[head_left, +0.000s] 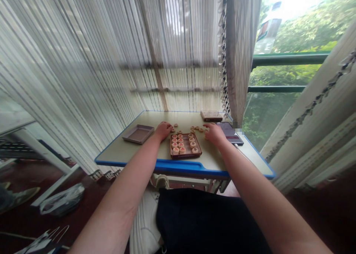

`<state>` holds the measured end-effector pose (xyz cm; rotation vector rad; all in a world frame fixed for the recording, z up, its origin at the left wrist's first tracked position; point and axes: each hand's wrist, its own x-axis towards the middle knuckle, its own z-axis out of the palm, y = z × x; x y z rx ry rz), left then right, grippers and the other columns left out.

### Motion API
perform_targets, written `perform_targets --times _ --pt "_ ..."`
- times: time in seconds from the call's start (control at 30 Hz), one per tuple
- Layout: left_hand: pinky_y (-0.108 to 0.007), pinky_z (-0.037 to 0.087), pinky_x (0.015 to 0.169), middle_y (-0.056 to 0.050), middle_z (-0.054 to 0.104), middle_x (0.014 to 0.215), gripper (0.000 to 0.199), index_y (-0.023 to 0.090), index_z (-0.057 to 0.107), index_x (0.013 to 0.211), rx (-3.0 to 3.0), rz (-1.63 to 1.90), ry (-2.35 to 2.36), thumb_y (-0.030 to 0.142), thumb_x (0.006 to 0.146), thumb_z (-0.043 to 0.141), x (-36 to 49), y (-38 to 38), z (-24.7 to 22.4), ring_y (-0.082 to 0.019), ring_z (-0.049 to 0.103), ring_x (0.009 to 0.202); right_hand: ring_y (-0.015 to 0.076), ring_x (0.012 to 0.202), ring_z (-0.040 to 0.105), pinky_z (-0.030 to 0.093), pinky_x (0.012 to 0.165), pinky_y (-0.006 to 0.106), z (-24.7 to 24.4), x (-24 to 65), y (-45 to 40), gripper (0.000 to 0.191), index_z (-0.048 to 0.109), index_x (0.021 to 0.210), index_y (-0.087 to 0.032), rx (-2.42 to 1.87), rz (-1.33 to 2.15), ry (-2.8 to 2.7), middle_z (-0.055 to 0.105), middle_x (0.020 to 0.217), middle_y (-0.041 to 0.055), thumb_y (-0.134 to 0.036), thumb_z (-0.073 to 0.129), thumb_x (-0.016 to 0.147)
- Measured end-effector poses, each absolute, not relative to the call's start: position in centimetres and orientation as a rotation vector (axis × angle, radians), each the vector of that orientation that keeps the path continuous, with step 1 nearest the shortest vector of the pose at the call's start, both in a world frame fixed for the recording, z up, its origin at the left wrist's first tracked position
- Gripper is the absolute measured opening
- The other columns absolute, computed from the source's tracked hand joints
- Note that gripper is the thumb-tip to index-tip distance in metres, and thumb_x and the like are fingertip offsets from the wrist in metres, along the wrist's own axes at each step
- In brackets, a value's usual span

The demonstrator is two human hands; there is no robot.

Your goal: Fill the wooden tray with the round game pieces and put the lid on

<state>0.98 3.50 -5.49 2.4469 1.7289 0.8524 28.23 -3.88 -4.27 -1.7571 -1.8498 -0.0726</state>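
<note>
A shallow box [185,155] of Chinese chess pieces stands near the table's front edge. Round wooden pieces with red characters [175,145] fill its left columns, and pieces with dark characters [193,144] line its right side, leaving a gap between. Behind the box, my left hand [163,130] has its fingers curled together at a loose chess piece [172,130]. To the right, my right hand [214,133] is beside several loose pieces [197,128], thumb and fingers apart, with nothing visible between them. Two more pieces [175,125] lie near my left hand.
An upturned box lid [138,134] lies on the table's left. A closed flat box [211,116] sits at the back right. Beside my right forearm is a tablet [230,132] with a white cable [241,150]. The table [116,155] has a blue rim; curtains hang behind it.
</note>
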Motion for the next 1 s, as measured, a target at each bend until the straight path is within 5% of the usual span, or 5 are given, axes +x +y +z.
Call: perform_targets --times 0.23,0.63,0.8,1.0 --pt "-0.027 0.044 0.084 -0.009 0.063 0.091 0.025 0.014 0.070 0.086 2.440 0.906 1.662 0.025 0.078 0.049 1.0 3.4 -5.5 -0.017 0.058 0.087 0.0205 0.104 0.049 0.034 0.094 0.033 -5.3 26.8 -3.5 0.038 0.065 0.107 -0.029 -1.462 -0.068 -2.147 0.062 0.115 -0.0006 -0.015 0.045 0.078" --pt "-0.026 0.046 0.079 -0.007 0.062 0.090 0.024 0.015 0.069 0.087 2.419 0.956 1.647 0.026 0.078 0.050 1.0 3.2 -5.6 -0.016 0.058 0.083 0.0227 0.091 0.054 0.041 0.078 0.030 -4.2 26.9 -4.5 0.019 0.071 0.081 -0.023 -1.638 -0.054 -2.047 0.068 0.079 0.0049 -0.034 0.059 0.071" --pt "-0.026 0.046 0.080 -0.007 0.061 0.090 0.024 0.016 0.069 0.087 2.390 0.970 1.658 0.027 0.077 0.050 1.0 3.1 -5.6 -0.016 0.058 0.082 0.0207 0.097 0.053 0.039 0.085 0.029 -4.3 27.1 -4.5 0.025 0.070 0.093 -0.025 -1.554 0.077 -2.072 0.068 0.086 0.0033 -0.024 0.058 0.071" --pt "-0.026 0.046 0.080 -0.007 0.061 0.097 0.026 0.016 0.066 0.095 2.338 1.001 1.662 0.025 0.076 0.052 1.0 3.0 -5.6 -0.016 0.059 0.083 0.0238 0.098 0.051 0.039 0.086 0.033 -4.0 27.7 -4.8 0.030 0.067 0.096 -0.021 -1.600 -0.015 -1.979 0.066 0.097 0.0053 -0.031 0.063 0.068"
